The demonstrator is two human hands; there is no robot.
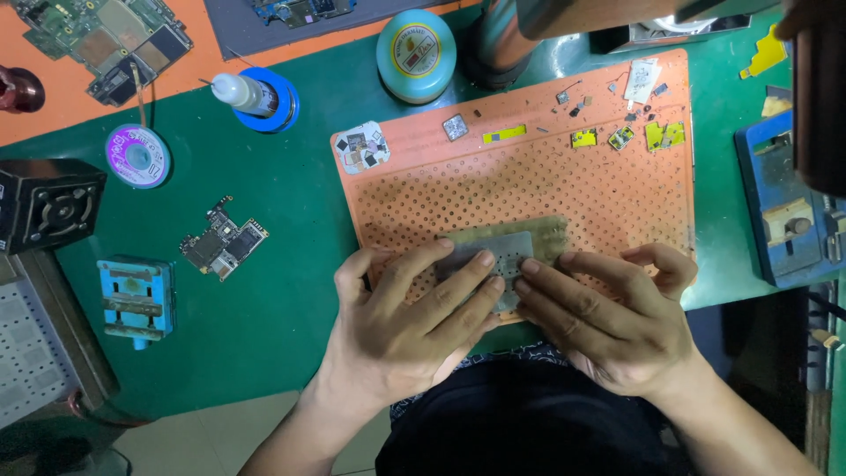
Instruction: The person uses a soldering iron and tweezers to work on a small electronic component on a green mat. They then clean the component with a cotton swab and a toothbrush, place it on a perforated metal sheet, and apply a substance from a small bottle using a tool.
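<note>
The green counter (291, 291) carries an orange perforated mat (529, 176), a circuit board (224, 240), a blue clamp (136, 298) and a round teal tin (416, 55).
</note>
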